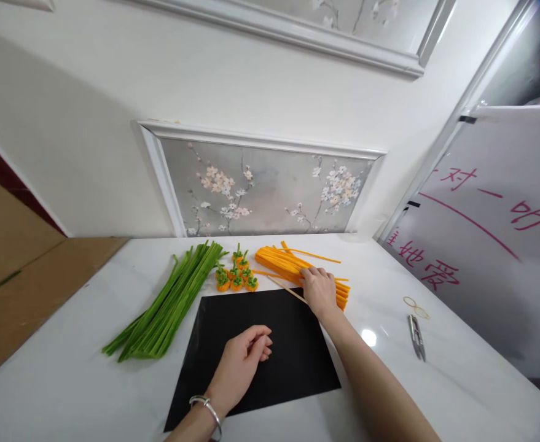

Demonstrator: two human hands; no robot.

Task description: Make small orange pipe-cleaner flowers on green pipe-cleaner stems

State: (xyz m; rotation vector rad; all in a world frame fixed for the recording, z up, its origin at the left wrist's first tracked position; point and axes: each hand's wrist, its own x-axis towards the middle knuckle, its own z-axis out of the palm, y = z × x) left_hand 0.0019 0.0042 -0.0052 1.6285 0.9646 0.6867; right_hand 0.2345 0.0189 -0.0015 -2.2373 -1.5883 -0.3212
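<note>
Fuzzy orange stems (pixel 279 261) lie in a bundle behind the right side of a black mat (pixel 292 344). My right hand (pixel 319 291) rests on the bundle's near end, its fingers bent over the stems; their tips are partly hidden. My left hand (pixel 246 356) is over the middle of the mat with its fingers curled together and no object showing in them. A thin wooden stick (pixel 288 290) lies between the mat and the bundle, running toward my right hand. Several small orange pieces with green tops (pixel 236 281) stand behind the mat.
Long green stems (pixel 172 301) lie in a bundle on the white table (pixel 90 344) left of the mat. Small metal snips (pixel 416 337) and two thin rings (pixel 416 307) lie at the right. Cardboard (pixel 34 294) borders the left side; a wall stands behind.
</note>
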